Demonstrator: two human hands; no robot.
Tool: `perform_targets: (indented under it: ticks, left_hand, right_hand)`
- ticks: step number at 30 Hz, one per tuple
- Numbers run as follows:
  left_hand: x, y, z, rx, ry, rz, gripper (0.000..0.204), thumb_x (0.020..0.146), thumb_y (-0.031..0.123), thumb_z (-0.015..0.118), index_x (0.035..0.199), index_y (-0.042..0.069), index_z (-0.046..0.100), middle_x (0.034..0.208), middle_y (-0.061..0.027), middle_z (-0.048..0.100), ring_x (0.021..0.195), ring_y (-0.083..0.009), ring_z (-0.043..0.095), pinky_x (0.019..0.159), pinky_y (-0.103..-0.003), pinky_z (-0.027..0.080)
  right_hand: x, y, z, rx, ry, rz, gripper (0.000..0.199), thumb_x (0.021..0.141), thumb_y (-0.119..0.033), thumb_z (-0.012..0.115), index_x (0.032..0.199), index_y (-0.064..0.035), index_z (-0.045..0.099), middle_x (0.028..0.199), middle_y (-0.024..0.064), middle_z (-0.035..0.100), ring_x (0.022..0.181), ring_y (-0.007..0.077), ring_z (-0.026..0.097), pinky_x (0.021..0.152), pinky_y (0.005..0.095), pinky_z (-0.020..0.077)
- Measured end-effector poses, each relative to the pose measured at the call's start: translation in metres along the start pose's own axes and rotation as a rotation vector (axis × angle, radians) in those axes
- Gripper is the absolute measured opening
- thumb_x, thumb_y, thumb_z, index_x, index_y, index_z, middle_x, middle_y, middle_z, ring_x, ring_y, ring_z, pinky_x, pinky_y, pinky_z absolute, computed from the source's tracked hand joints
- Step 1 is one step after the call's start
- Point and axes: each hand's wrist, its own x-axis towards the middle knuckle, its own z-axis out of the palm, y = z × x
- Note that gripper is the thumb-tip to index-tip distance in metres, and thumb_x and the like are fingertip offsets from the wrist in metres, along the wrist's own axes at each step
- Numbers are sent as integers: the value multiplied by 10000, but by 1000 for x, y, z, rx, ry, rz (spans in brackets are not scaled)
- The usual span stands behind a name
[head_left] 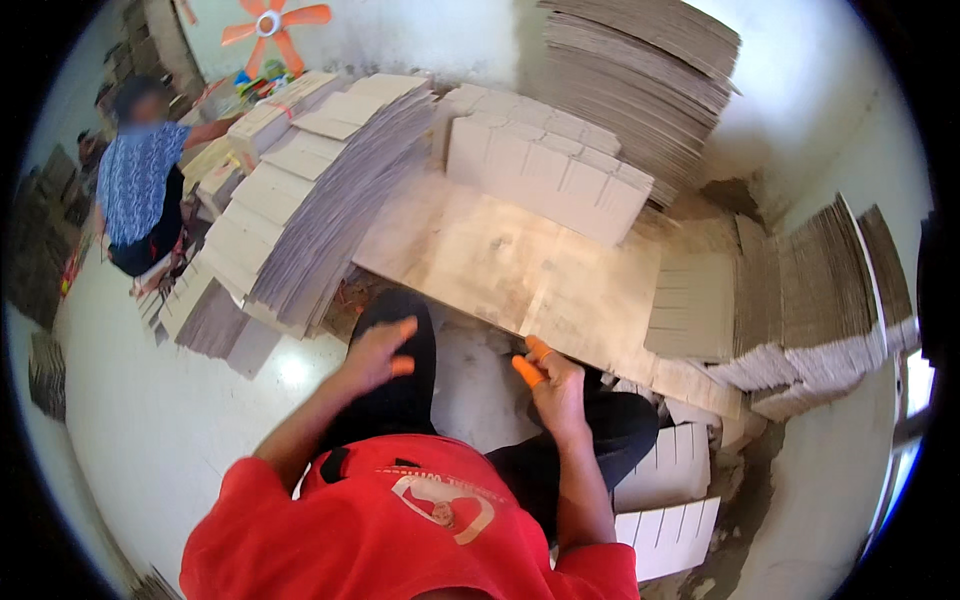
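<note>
My left hand [378, 358] hovers over my left knee, slightly smeared by motion. Orange finger covers sit on its thumb and forefinger, which are apart with nothing between them. Close to the near edge of a low wooden board [500, 255] is my right hand [560, 390]. It also wears orange covers on two fingertips, held apart and empty. On the far side of the board stands a block of pale slotted cardboard pieces [545, 175]. A stack of slotted cardboard strips [692, 305] lies at the board's right end.
Left of the board leans a long row of cardboard sheets [345, 200]. A tall cardboard pile [640, 80] stands by the back wall. More slotted pieces [665, 535] lie beside my right knee. Another person [145, 200] sits at far left, near an orange fan [270, 24].
</note>
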Motion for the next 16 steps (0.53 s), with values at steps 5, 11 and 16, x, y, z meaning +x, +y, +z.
perform_targets:
  ticks: [5, 11, 16]
  left_hand:
    - [-76, 42, -1, -73, -254, 46, 574, 811, 227, 695, 1305, 42, 468, 1313, -159, 496, 1247, -332, 433, 1037, -403, 355]
    - [-165, 75, -44, -1079, -213, -382, 714, 854, 447, 619, 1315, -69, 437, 1278, -179, 529, 1173, -259, 524, 1039, -388, 380]
    - [-231, 106, -78, -1449, -238, -206, 982, 722, 660, 632, 1296, -111, 427, 1259, -242, 523, 1189, -335, 503, 1049, -453, 359]
  right_hand:
    - [-78, -2, 10, 388, -22, 466, 406, 808, -121, 718, 1151, 52, 586, 922, 136, 684, 752, 134, 638, 676, 277, 513]
    - [-138, -57, -1, 451, -117, 406, 418, 810, -129, 726, 1172, 24, 584, 889, 124, 667, 790, 130, 623, 706, 267, 507]
    - [-206, -86, 0, 315, -254, 300, 409, 843, -194, 693, 1188, 0, 588, 1016, 144, 674, 915, 237, 653, 817, 326, 511]
